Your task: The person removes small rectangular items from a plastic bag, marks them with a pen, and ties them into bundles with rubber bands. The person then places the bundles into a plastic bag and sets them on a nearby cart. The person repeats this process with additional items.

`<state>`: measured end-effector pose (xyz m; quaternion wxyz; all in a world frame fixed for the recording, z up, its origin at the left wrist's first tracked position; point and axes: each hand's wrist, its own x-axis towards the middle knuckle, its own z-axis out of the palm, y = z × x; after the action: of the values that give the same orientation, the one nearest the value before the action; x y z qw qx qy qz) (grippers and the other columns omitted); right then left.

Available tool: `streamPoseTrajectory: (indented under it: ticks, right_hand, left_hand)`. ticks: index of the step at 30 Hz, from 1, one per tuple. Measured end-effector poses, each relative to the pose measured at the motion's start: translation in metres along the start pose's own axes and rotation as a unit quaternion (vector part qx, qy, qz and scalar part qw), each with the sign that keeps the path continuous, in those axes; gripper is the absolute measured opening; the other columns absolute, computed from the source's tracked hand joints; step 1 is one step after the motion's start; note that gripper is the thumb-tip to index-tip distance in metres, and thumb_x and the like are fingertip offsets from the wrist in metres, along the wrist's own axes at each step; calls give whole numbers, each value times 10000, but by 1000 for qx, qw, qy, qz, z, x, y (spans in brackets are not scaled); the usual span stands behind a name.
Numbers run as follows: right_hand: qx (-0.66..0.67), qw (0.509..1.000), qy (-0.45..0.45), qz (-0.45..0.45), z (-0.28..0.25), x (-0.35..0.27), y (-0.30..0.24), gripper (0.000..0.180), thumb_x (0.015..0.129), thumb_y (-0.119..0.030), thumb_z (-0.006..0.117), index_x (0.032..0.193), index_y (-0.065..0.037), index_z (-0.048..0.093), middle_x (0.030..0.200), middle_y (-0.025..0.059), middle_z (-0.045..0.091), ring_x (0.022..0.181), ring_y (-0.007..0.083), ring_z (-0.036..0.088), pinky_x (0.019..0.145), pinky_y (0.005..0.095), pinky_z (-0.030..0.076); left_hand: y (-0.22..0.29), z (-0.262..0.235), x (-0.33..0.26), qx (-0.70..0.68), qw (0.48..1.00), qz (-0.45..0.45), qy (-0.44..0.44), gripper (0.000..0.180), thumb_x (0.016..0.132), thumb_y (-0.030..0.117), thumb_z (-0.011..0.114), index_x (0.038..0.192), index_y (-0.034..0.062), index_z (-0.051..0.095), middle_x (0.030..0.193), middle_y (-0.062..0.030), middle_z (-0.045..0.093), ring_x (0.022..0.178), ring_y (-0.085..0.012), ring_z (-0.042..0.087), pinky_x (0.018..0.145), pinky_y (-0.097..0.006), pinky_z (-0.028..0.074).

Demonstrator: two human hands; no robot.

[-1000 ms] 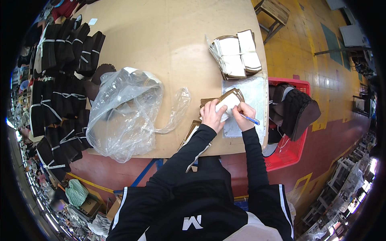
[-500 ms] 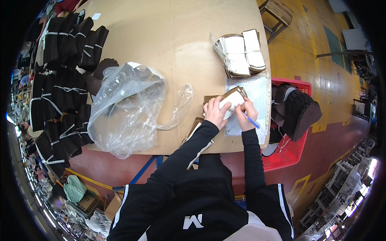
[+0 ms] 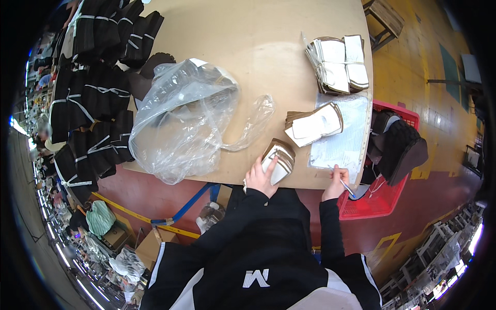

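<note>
Near the table's front edge, my left hand (image 3: 260, 178) grips a small stack of white and brown cut pieces (image 3: 283, 166), its fingers lying over the top. My right hand (image 3: 336, 183) is closed on a blue-and-white pen (image 3: 348, 191), close to the front right corner of the table. Between and beyond the hands, another stack of white and brown pieces (image 3: 316, 124) lies fanned out, partly over a printed sheet (image 3: 338, 150). Farther back, a tied bundle of similar pieces (image 3: 333, 64) rests on the table.
A clear plastic bag (image 3: 191, 129) spreads over the table's left middle. Several black bundles tied with white strips (image 3: 98, 93) line the left side. Right of the table stands a red crate (image 3: 369, 206) holding dark pieces (image 3: 400, 150). A wooden stool (image 3: 385, 18) stands at the far right.
Both hands have left the fanned stack. My left hand moved back toward me onto the nearer stack; my right hand drew back to the table's edge, still with the pen. The view has shifted.
</note>
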<state>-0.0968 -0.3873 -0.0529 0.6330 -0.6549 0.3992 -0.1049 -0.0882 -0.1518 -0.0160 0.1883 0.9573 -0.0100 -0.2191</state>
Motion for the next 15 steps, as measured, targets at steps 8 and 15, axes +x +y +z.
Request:
streamPoseTrajectory:
  ticks: [8,15]
  right_hand:
    - [86,973,-216,1,77,-35,-48,204,852,-16,632,726,-54,476,701,8,528,615,53,470,592,200,385]
    - [65,924,-377,-12,131,-41,-49,206,845,14,617,722,-44,462,721,27,523,656,61,482,603,206,382]
  left_hand:
    - [-138,26,62,-702,665,-157,-201,760,727,216,657,1383,17,328,1105,-164,601,1008,-261,596,948,-373,439]
    - [-95,30,53,-907,258,-244,-227,626,945,426,437,1383,-10,339,1311,-213,467,1062,-298,548,828,-429,517]
